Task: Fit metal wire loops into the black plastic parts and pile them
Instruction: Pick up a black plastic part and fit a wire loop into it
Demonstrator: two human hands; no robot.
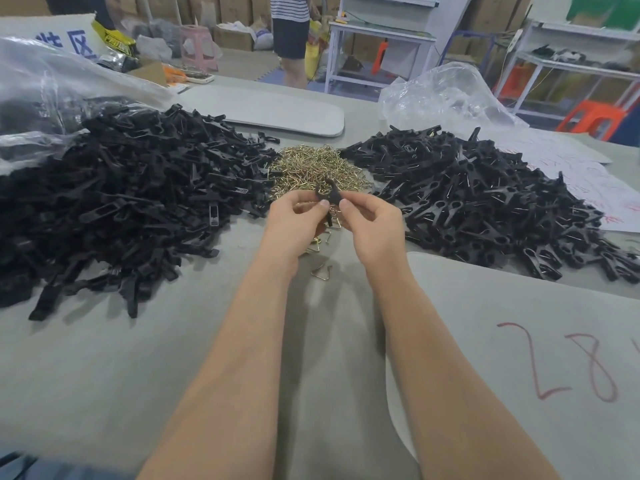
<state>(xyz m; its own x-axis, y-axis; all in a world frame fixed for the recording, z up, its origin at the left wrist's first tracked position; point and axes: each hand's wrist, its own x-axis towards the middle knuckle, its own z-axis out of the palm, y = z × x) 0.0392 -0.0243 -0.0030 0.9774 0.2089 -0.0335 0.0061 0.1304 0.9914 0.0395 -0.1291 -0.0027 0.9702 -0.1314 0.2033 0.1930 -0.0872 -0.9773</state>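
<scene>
Both my hands meet over the middle of the grey table. My left hand (298, 220) and my right hand (370, 220) pinch one black plastic part (330, 194) between thumbs and fingers, just in front of a heap of brass wire loops (318, 166). A large pile of loose black plastic parts (121, 202) lies to the left. A second pile of black parts (485, 195), with wire showing in them, lies to the right. A few stray wire loops (322, 271) lie on the table under my hands.
Clear plastic bags sit at the back left (52, 84) and back right (446, 91). A grey sheet marked in red (519, 341) covers the near right. A person (291, 32) stands beyond the table among shelves, cartons and stools.
</scene>
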